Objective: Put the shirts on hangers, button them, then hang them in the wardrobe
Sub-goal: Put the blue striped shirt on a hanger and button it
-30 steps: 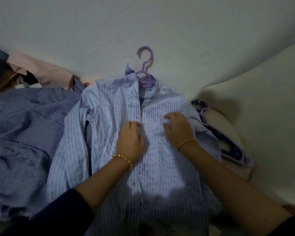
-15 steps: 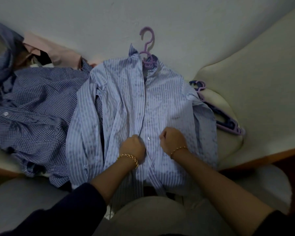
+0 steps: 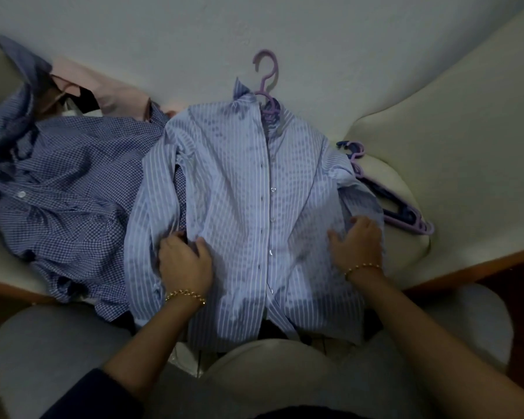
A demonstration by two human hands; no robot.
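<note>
We are resting our right hand (image 3: 357, 246) spread flat on the striped shirt (image 3: 239, 192) lying on the sofa (image 3: 436, 116), our left hand (image 3: 185, 261) curling into its side, and we are risking sliding it off the purple hanger (image 3: 266, 83) if lifting by cloth alone

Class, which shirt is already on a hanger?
The middle, pale striped shirt: a purple hanger pokes from its collar. The dark checked shirt has none.

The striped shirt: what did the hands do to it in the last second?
Both hands came off the button line at the middle and moved apart. The left hand now grips the striped shirt by its side near the sleeve; the right hand rests flat on the other side. The shirt stays on the purple hanger, the checked shirt beside it.
</note>
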